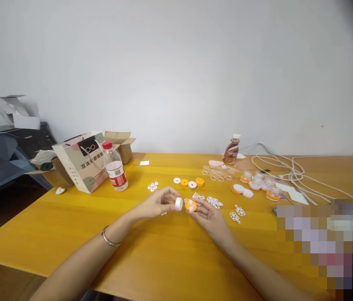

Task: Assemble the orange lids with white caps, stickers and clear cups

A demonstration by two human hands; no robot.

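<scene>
At the left, the red-topped bottle (116, 171) stands just beside the paper bag (84, 163); a wide swing of the left forearm could knock it over. The small white pieces (153, 186) lie loose beyond the left hand (167, 202), so a careless reach might scatter them. That hand's thumb and fingers are pinched together, no wider than the white cap (179, 203) they grip by its edge above the table (151, 259); with so little of it covered, it could slip or twist out. Just to its right, apart from it, is the orange cup (191, 205), held up in the right hand (211, 217), whose thumb and fingers close round its rim. White bits (191, 205) show inside; whether they are fixed cannot be told, and if loose they could drop out should the cup tilt. If the two round parts met at an angle, they could jam. Flat white cut-outs (214, 202) lie near the right hand's knuckles, and a lowered wrist could drag them across the wood.
</scene>
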